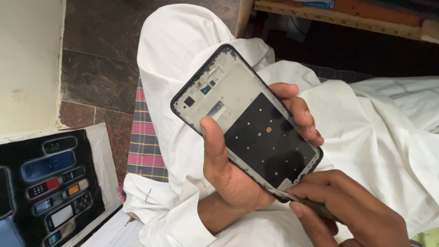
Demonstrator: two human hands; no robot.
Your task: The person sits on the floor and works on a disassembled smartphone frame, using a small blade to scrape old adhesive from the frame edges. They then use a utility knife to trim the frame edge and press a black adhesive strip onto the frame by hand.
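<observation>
Prying at lower corner: your right hand (347, 206) closed on thin metal tool (297, 199), tip under phone frame (247, 121) edge; keep blade shallow, lever gently. Left hand (238, 169) wraps frame over white-clothed lap (375, 137); hold steady

Dark stone floor (98, 68), a cream wall (27, 59) at left, a wooden shelf (338, 18) above.

Loose white garment over the lap, creased; white sleeve cuff at the left wrist; bare hands
</observation>
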